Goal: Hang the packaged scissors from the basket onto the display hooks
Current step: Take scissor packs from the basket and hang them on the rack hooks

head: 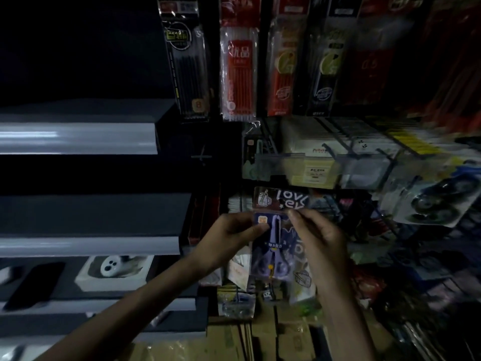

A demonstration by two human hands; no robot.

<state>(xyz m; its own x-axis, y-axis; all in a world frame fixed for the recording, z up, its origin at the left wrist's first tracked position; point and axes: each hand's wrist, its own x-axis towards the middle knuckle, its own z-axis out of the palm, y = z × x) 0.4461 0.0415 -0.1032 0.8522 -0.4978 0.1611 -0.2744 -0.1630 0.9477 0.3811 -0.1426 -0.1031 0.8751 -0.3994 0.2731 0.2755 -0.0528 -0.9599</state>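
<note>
Purple-handled scissors in a clear plastic blister pack with a dark blue card: I see the pack upright at centre frame, blades up, handle loops down, held between both hands in front of the display.

Left hand pinches the pack's upper left corner, thumb on the front next to a small orange label. Right hand pinches the upper right edge with thumb and fingertips. The top edge is dark and partly covered by fingers, so I can't tell if it is on a hook.

Below the hands are brown cardboard boxes.

Just behind and above the held pack is a clear pack with white lettering and a cup drawing. The two overlap in my view; I can't tell if they touch.

On the left are grey stepped shelves. A lower one carries a white open box holding a white rounded gadget, with a flat black slab beside it.

On the right there's a blurred blister pack with dark blue round parts, tilted. Above centre is a clear plastic price-tag strip.

At the top, farthest away, long hanging packs run in a row: a black pack of black refills, then a red pack of red refills, and more to the right that are too blurred to read.
</note>
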